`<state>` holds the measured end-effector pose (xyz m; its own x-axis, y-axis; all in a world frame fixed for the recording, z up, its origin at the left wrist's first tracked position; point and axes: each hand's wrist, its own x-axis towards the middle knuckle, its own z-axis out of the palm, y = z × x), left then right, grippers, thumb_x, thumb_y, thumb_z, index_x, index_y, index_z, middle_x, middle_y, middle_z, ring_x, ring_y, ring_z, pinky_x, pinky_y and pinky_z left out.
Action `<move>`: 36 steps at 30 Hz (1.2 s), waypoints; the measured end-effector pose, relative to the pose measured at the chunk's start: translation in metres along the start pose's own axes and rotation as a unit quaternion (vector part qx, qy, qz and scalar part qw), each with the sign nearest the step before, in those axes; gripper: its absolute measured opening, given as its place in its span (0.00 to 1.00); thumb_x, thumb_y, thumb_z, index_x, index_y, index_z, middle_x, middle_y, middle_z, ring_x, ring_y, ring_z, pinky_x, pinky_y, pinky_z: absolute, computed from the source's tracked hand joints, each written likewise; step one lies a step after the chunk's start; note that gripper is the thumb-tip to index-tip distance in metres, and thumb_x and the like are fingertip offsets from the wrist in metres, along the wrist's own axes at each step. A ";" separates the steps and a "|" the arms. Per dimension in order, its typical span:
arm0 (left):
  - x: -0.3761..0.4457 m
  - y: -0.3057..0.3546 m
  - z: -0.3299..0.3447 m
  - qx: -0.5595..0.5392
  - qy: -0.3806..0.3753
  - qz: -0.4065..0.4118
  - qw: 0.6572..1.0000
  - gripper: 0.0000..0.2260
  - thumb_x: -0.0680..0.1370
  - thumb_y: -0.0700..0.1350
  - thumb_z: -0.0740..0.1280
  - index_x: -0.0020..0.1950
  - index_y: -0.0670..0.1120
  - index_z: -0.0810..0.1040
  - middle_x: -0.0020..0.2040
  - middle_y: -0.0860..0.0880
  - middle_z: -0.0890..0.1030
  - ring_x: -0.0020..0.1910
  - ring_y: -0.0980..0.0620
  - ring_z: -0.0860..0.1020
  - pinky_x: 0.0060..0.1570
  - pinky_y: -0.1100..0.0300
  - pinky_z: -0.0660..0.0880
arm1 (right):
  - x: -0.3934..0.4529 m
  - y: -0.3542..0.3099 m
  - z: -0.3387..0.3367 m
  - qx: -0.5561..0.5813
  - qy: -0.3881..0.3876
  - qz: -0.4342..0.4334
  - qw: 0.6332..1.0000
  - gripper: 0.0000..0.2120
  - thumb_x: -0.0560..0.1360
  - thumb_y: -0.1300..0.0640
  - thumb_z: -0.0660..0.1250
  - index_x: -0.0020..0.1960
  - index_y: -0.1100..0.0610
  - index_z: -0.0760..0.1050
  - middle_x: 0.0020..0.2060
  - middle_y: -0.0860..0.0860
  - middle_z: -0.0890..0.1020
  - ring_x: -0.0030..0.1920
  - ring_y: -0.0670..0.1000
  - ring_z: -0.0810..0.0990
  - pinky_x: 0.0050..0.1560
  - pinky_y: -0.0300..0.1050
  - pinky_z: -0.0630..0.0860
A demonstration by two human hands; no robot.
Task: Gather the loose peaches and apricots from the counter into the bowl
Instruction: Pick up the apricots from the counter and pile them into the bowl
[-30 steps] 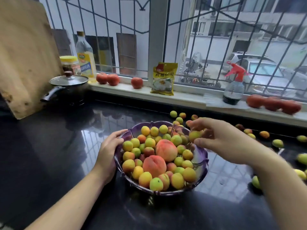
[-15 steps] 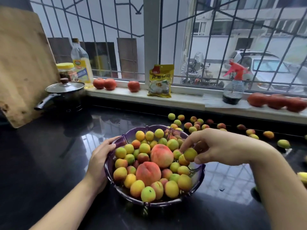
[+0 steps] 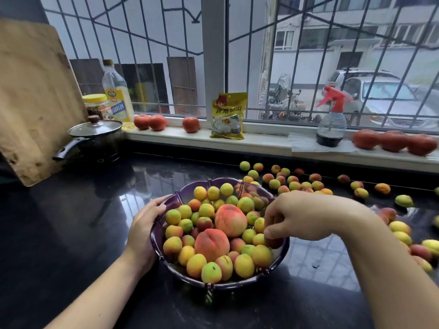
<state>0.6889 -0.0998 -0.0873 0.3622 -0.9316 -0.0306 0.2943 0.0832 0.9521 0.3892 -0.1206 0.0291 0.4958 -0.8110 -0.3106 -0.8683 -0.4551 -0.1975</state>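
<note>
- My left hand (image 3: 145, 225) grips the rim of the scalloped purple glass bowl (image 3: 164, 252), fingers curled over its left edge.
- My right hand (image 3: 306, 216) sits over the bowl's right side, fingers curled down among the fruit; can't tell if it's holding one.
- Bowl's heaped w/ small yellow-green apricots (image 3: 243, 265) & two big pink peaches (image 3: 231, 220).
- More loose apricots (image 3: 294, 185) lie on the glossy black counter (image 3: 59, 222), behind & right of the bowl.
</note>
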 end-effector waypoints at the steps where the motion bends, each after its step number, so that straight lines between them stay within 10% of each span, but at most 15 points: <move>1: 0.000 0.000 0.000 -0.004 -0.001 -0.002 1.000 0.15 0.82 0.39 0.60 0.64 0.37 0.81 0.58 0.33 0.84 0.62 0.30 0.79 0.67 0.35 0.74 | 0.001 -0.003 0.002 -0.011 0.000 0.004 1.000 0.11 0.79 0.41 0.67 0.55 0.46 0.82 0.48 0.45 0.83 0.49 0.45 0.80 0.47 0.39 0.77; 7: -0.001 0.001 -0.003 -0.007 -0.045 -0.012 0.999 0.19 0.80 0.36 0.56 0.67 0.41 0.79 0.63 0.37 0.83 0.65 0.35 0.79 0.70 0.37 0.72 | -0.001 -0.004 -0.002 0.048 0.046 0.011 0.998 0.12 0.80 0.41 0.65 0.54 0.46 0.82 0.47 0.45 0.84 0.47 0.43 0.81 0.49 0.40 0.79; 12: -0.002 0.002 -0.001 0.000 -0.036 -0.009 0.999 0.20 0.78 0.33 0.56 0.66 0.40 0.80 0.59 0.36 0.84 0.61 0.35 0.82 0.64 0.38 0.77 | 0.011 0.024 -0.006 0.148 0.227 0.153 0.950 0.16 0.84 0.48 0.59 0.46 0.56 0.78 0.38 0.54 0.82 0.35 0.52 0.82 0.28 0.44 0.78; 21: 0.037 0.027 -0.020 -0.090 -0.002 -0.081 0.993 0.22 0.72 0.36 0.66 0.66 0.43 0.80 0.53 0.36 0.86 0.49 0.38 0.85 0.57 0.39 0.81 | 0.039 -0.019 0.022 0.290 0.133 0.155 0.935 0.11 0.83 0.60 0.58 0.52 0.57 0.80 0.43 0.57 0.86 0.40 0.54 0.87 0.42 0.48 0.85; 26: 0.084 0.039 -0.044 -0.205 -0.064 -0.131 0.968 0.54 0.49 0.42 0.85 0.76 0.43 0.74 0.66 0.36 0.81 0.59 0.36 0.84 0.54 0.39 0.82 | 0.047 -0.042 0.025 0.453 0.081 0.115 0.880 0.10 0.85 0.59 0.57 0.55 0.61 0.76 0.45 0.64 0.86 0.38 0.57 0.87 0.38 0.48 0.84; 31: 0.100 0.025 -0.049 -0.225 -0.115 -0.132 0.958 0.31 0.69 0.46 0.69 0.73 0.42 0.78 0.70 0.35 0.78 0.70 0.34 0.76 0.77 0.37 0.63 | 0.086 0.008 0.009 0.196 0.245 0.209 0.926 0.08 0.82 0.55 0.65 0.45 0.51 0.80 0.40 0.52 0.84 0.37 0.50 0.82 0.34 0.43 0.77; 36: 0.096 0.027 -0.047 -0.229 -0.126 -0.142 0.955 0.41 0.57 0.44 0.79 0.71 0.43 0.79 0.69 0.34 0.78 0.68 0.32 0.77 0.63 0.33 0.77 | 0.149 -0.011 0.013 0.107 0.334 0.186 0.918 0.07 0.80 0.51 0.66 0.50 0.52 0.82 0.43 0.50 0.82 0.45 0.52 0.78 0.41 0.42 0.69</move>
<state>0.7734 -0.1707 -0.0791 0.0025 -0.9904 -0.1379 0.7251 -0.0931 0.6823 0.4725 -0.2316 -0.0275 -0.0184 -0.9727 0.2313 -0.9162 -0.0762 -0.3935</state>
